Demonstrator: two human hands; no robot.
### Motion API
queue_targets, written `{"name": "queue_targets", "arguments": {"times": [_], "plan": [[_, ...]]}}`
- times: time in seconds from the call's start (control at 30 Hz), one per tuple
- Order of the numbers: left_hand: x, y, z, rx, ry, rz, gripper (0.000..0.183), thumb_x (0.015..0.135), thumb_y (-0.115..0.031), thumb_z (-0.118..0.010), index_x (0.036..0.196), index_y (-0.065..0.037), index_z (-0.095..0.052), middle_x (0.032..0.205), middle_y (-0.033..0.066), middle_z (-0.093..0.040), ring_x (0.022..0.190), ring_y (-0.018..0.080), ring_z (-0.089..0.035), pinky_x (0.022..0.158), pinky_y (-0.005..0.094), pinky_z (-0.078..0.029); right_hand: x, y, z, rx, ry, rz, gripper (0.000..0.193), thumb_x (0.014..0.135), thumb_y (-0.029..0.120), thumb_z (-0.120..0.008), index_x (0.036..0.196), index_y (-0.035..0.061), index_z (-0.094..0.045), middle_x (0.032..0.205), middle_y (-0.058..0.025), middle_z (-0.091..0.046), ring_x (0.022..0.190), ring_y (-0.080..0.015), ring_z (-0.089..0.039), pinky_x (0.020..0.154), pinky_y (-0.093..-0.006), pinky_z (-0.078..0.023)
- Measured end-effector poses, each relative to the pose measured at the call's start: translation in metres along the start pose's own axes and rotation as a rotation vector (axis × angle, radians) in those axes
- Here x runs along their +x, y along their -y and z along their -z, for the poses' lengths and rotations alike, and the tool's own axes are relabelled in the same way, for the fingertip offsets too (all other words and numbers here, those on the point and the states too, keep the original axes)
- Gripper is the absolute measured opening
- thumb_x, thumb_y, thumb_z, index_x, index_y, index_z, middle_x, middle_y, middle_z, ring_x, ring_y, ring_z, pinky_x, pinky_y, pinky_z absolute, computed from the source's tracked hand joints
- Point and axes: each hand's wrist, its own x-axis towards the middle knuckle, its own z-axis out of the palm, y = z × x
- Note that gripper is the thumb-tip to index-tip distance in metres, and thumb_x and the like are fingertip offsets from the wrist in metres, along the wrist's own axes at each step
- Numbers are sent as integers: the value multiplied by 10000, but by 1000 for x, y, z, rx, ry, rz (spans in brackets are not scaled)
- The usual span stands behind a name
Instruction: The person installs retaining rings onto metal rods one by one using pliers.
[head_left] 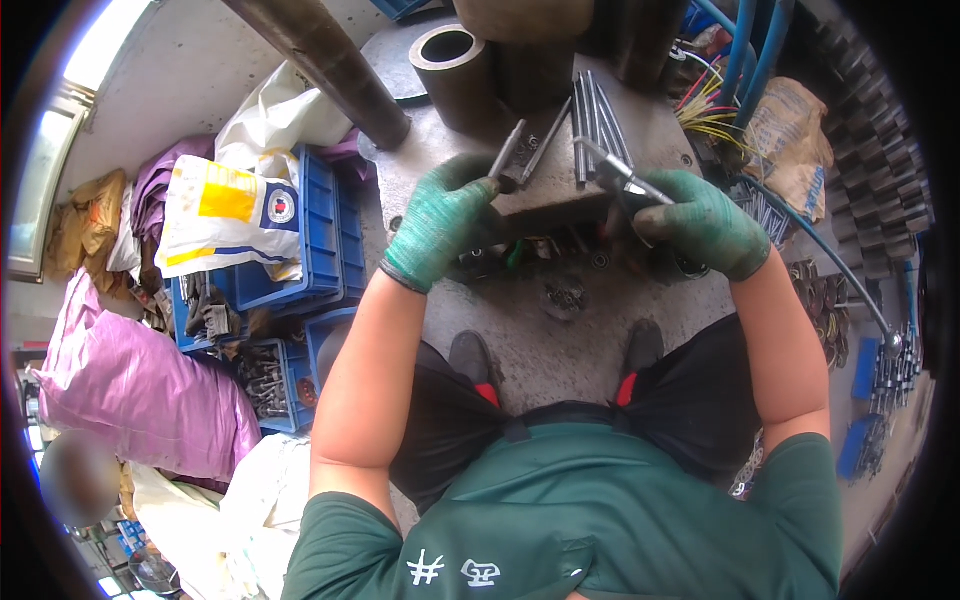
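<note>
Both my hands wear green work gloves. Over the near left part of the grey metal worktable (pixel 415 178), my left hand (pixel 440 222) is closed on a short metal rod (pixel 507 148) that points up and away. My right hand (pixel 712 222) grips a shiny metal rod with a bent end (pixel 628 174), which reaches left over the table's front edge. Between and beyond my hands lies a bundle of several thin steel rods (pixel 583 125). A single slanting rod (pixel 547 142) lies left of them, beside some small dark pieces. My gloves hide the gripped ends.
A thick metal tube (pixel 447 50) stands at the back of the table, near a slanting steel column (pixel 330 70). Blue crates (pixel 318 225) and sacks (pixel 150 390) crowd the left. Cables, a blue hose (pixel 840 262) and a brown paper sack (pixel 785 135) are at the right.
</note>
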Motion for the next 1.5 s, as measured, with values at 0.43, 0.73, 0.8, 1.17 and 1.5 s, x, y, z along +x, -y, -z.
{"name": "queue_targets", "arguments": {"times": [0.43,0.73,0.8,1.17,1.5], "plan": [[41,24,74,1369,-492,-389,333,864,-52,-699,1184,-116,-766,1265,145,-669,1177,387,-613,1047,456,-511,11,-14,-7,507,-315,99,343,947,136,-656,1270,30,-604,1182,-127,-706,1050,-240,-705,950,-437,-582],[36,16,-30,1250,-293,-426,484,816,-198,-808,1265,-82,-668,1147,185,-691,1108,368,-662,947,474,-565,14,-15,-6,674,-448,187,404,981,100,-638,1352,17,-500,1079,-154,-680,998,-291,-694,924,-522,-606],[39,16,-41,1260,-231,-399,463,809,-170,-796,1245,-81,-667,1121,179,-703,1119,368,-668,941,473,-573,13,-15,-6,675,-452,186,395,982,99,-634,1345,20,-501,1073,-151,-679,994,-285,-691,918,-514,-606],[45,-14,-21,532,-554,-965,345,833,67,-753,1145,-71,-700,1001,78,-748,879,172,-738,808,303,-609,9,-19,1,647,-495,216,426,973,118,-634,1361,34,-480,1128,-159,-659,1015,-273,-678,916,-490,-585],[34,-14,21,472,-473,-727,233,928,-32,-771,1155,-19,-719,1021,72,-744,922,136,-698,860,284,-574,18,-19,-7,551,-499,177,454,964,152,-650,1370,28,-488,1142,-155,-668,1026,-265,-680,925,-460,-571]]}}
